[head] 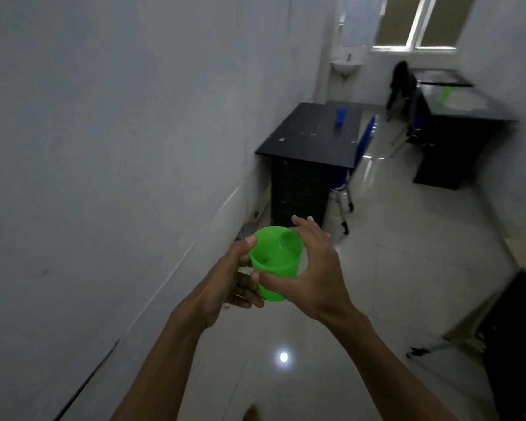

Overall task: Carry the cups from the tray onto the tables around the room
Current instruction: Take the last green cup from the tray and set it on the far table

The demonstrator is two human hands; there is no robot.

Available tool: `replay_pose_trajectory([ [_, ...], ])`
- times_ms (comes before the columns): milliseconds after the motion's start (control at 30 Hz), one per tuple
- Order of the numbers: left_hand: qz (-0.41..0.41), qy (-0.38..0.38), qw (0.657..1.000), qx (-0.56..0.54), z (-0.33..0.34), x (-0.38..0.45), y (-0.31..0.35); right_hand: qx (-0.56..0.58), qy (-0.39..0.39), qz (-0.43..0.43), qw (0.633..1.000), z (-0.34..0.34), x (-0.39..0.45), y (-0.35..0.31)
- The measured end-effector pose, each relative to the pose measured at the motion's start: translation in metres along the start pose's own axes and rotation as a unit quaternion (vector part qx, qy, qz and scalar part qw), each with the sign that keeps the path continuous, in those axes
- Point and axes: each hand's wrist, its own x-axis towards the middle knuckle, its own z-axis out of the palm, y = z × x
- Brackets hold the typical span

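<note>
Holding a green cup (276,262) upright out in front, the person wraps both hands around it above the pale tiled floor (392,268). At about nine o'clock of the cup, the left hand (231,278) cups its side, thumb up by the rim and fingers curled under toward the base, so that grip is closed on the cup. At about three o'clock, the right hand (313,268) curves over the other side, thumb pressed on the near wall and fingers arching past the far rim; its grip also has hold of the cup. Some liquid seems to lie inside, though blur makes that uncertain. Up at about one o'clock stands a dark desk (304,138) against the white wall (119,132), with a blue cup (340,116) upright on its far part. Farther off at about two o'clock, a second dark desk (468,112) carries another green cup (444,95), blurred. A small wall sink (346,65) hangs beyond the first desk, below a window (419,22).
</note>
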Motion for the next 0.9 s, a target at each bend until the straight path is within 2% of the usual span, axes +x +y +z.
replay_pose_trajectory([
  [233, 0.023, -0.111, 0.992, 0.055, 0.039, 0.134, 0.049, -0.060, 0.062, 0.076, 0.993, -0.044, 0.070, 0.076],
  [500, 0.038, -0.199, 0.974, 0.103, 0.076, 0.275, 0.115, -0.102, 0.119, 0.134, 0.979, -0.087, 0.158, 0.151],
  [767, 0.028, -0.247, 0.961, 0.119, 0.147, 0.401, 0.162, -0.108, 0.145, 0.172, 0.968, -0.156, 0.230, 0.244],
  [900, 0.037, -0.258, 0.958, 0.123, 0.195, 0.472, 0.187, -0.113, 0.150, 0.155, 0.970, -0.200, 0.273, 0.304],
])
